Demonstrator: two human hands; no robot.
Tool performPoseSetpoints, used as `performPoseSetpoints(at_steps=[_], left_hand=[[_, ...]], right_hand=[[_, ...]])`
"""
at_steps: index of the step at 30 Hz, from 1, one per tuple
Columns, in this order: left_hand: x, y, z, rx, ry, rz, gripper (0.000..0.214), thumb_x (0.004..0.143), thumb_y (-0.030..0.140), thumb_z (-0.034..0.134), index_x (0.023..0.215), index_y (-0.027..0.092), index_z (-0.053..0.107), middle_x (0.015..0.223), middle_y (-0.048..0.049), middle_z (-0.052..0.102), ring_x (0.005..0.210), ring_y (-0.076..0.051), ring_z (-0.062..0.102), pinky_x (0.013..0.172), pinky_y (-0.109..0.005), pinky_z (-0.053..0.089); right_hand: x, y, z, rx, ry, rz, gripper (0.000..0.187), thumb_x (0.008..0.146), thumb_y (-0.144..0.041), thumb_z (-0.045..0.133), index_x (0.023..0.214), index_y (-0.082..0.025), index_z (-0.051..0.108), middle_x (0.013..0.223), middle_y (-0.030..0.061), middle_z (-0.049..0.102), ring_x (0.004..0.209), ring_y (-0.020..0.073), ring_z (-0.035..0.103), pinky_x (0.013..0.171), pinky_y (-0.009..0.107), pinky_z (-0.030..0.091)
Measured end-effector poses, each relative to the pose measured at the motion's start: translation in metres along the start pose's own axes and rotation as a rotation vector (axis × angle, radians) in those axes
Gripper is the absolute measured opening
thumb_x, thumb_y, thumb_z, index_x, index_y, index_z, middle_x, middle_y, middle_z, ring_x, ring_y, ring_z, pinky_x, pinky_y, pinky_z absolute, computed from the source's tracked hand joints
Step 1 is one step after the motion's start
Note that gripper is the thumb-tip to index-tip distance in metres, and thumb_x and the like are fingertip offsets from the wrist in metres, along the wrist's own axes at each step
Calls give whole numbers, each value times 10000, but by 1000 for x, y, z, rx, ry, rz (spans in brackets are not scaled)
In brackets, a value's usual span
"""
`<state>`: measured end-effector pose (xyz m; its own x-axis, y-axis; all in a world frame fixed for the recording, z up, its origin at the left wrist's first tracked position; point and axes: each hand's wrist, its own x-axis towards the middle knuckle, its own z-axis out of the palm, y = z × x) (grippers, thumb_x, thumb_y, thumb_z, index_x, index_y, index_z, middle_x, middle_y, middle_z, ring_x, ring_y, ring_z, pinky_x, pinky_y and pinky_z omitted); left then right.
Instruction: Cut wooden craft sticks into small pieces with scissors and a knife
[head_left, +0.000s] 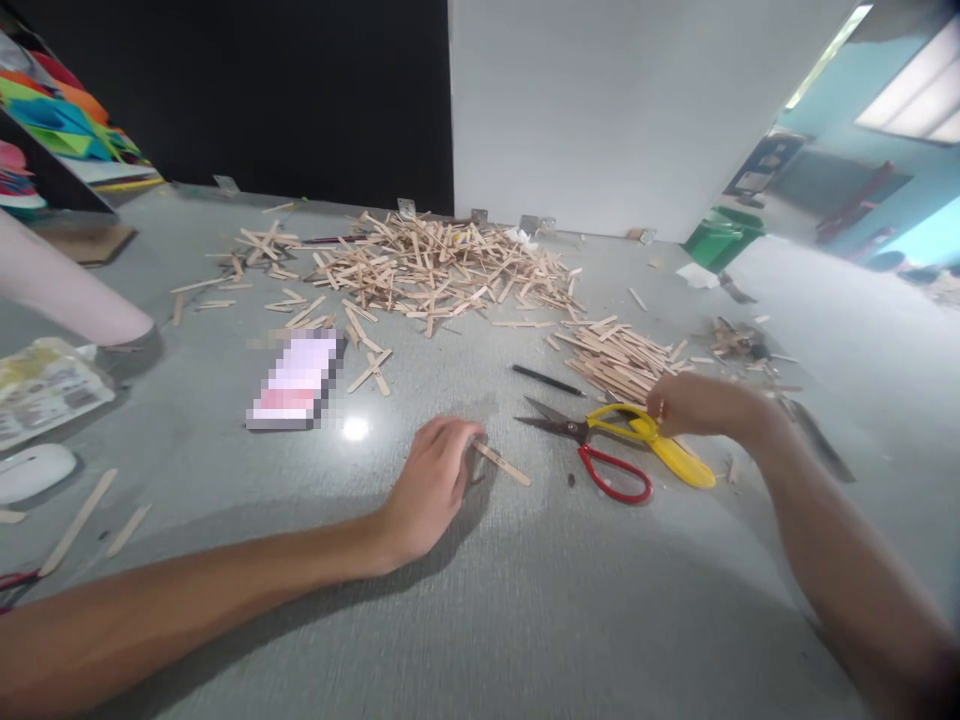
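My left hand [433, 483] rests on the grey table [480, 620] with its fingers curled onto one end of a short wooden stick [504, 463] that lies flat. My right hand [694, 405] is closed on the yellow handle of a pair of scissors [607, 440] with one red and one yellow loop; the blades are open and point left, lying on the table. A small heap of wooden sticks [619, 357] lies just beyond my right hand.
A large pile of wooden sticks [442, 265] covers the table's far middle. A black pen [547, 380] lies near the scissors. A phone [296, 385], a white mouse [34, 470], loose sticks [79, 520] and another person's arm [67, 290] are at left. A green bin [721, 237] stands far right.
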<state>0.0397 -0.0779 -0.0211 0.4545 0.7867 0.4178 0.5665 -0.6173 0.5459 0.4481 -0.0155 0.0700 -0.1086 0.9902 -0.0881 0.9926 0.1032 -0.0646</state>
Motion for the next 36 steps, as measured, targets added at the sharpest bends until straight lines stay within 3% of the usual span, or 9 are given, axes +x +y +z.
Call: performPoseSetpoints(at_steps=[5, 12, 16, 20, 23, 25, 26, 32, 36], left_hand=[[-5, -4, 4, 2, 20, 2, 554, 912, -82, 428, 1371, 217, 516, 1311, -114, 658, 1284, -287, 594, 1083, -497, 543], [-3, -2, 3, 13, 18, 96, 523, 901, -106, 413, 1288, 220, 545, 1306, -104, 651, 1255, -272, 594, 1063, -472, 534], [-2, -1, 3, 5, 17, 111, 470, 932, -87, 415, 1250, 225, 565, 1282, -96, 655, 1227, -259, 610, 1033, -440, 539], [-2, 1, 1, -22, -10, 157, 468, 937, -90, 426, 1253, 222, 574, 1258, -90, 668, 1204, -250, 616, 1036, -430, 533], [-1, 3, 0, -42, -58, 258, 419, 973, -77, 441, 1255, 201, 580, 1248, -97, 678, 1197, -243, 614, 1033, -406, 537], [0, 4, 0, -34, -84, 324, 357, 1006, -42, 468, 1252, 188, 588, 1242, -104, 690, 1194, -251, 615, 1037, -411, 535], [0, 4, 0, -24, -90, 348, 334, 1017, -25, 480, 1253, 183, 592, 1242, -109, 696, 1193, -257, 616, 1042, -422, 532], [1, 5, 2, -4, -109, 366, 298, 1049, 27, 497, 1285, 174, 606, 1202, -107, 725, 1161, -264, 635, 1055, -468, 525], [0, 5, 2, -10, -111, 344, 293, 1053, 36, 497, 1276, 184, 615, 1184, -98, 731, 1147, -255, 640, 1048, -460, 525]], right_hand=[[1, -22, -9, -142, -537, -63, 235, 647, -266, 865, 844, -189, 763, 814, 46, 751, 751, 250, 710, 583, 288, 404], [-3, -29, -12, -326, -384, 110, 60, 811, -125, 725, 866, -145, 716, 855, 130, 730, 790, 272, 717, 624, 305, 380], [-7, -24, -33, -358, -182, 144, 156, 944, -88, 524, 973, -109, 676, 1047, 229, 705, 906, 309, 702, 703, 349, 422], [-9, -56, -39, 19, -94, -96, 215, 1052, -263, 432, 950, -173, 598, 961, 136, 697, 852, 268, 657, 757, 368, 461], [-11, -94, -22, 506, -421, -321, 208, 1037, -359, 499, 976, -202, 621, 994, 86, 732, 899, 246, 686, 789, 348, 511], [-11, -113, -6, 767, -672, -313, 198, 1031, -384, 532, 1023, -210, 626, 974, 70, 754, 896, 241, 725, 772, 336, 547], [-10, -119, 1, 814, -677, -252, 211, 1035, -400, 527, 996, -214, 618, 906, 61, 750, 849, 240, 731, 729, 328, 548], [4, -104, 18, 424, -255, -144, 251, 1046, -279, 473, 836, -208, 591, 911, 95, 740, 841, 238, 682, 779, 326, 487], [11, -90, 17, 379, -128, -106, 248, 1064, -281, 444, 840, -224, 535, 925, 109, 714, 883, 260, 660, 804, 338, 448]])
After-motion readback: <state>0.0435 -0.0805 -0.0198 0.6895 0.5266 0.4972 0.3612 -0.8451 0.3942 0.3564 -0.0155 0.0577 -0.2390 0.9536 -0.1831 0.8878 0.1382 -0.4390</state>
